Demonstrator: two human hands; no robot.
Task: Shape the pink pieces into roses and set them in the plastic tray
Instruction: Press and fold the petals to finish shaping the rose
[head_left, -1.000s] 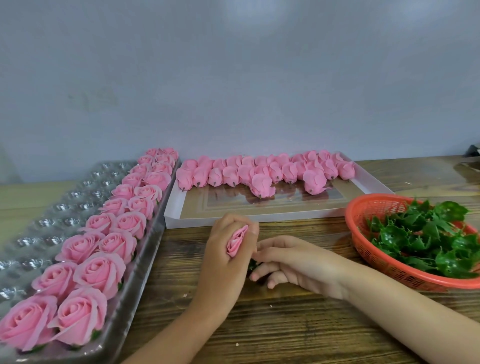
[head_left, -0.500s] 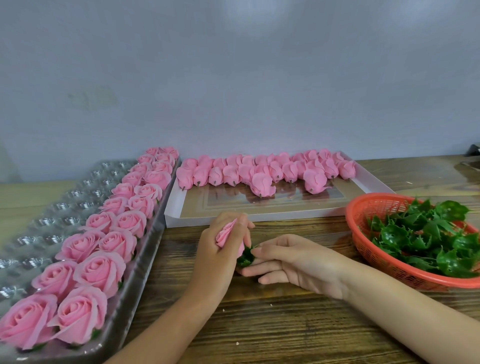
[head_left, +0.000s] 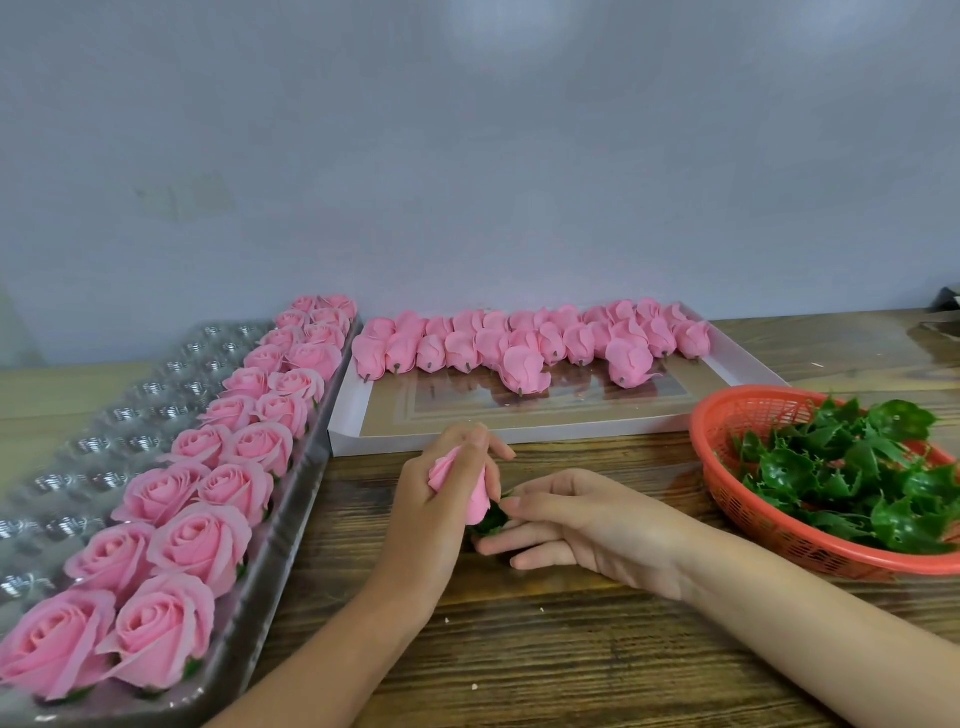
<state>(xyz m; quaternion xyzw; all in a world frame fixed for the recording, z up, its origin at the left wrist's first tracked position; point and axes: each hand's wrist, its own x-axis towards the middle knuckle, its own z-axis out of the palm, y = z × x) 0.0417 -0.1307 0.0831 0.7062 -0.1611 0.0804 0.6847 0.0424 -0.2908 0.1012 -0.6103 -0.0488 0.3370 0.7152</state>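
Note:
My left hand (head_left: 436, 512) is wrapped around a closed pink bud (head_left: 470, 486), held just above the wooden table at centre. My right hand (head_left: 582, 519) presses its fingertips on a green leaf base (head_left: 491, 519) at the bud's lower end. On the left lies the clear plastic tray (head_left: 78, 441), its two right-hand columns filled with finished pink roses (head_left: 197, 540). A white flat box (head_left: 519, 431) behind my hands holds a row of several unshaped pink buds (head_left: 524, 345).
A red plastic basket (head_left: 779, 530) full of green leaf bases (head_left: 857, 467) stands at the right, close to my right forearm. A grey wall runs right behind the tray and box. Wooden table top lies between the tray and basket.
My left hand has turned the bud and shifted slightly left, so the bud's tip now points up-left. The green leaf base has come into view under my right fingertips.

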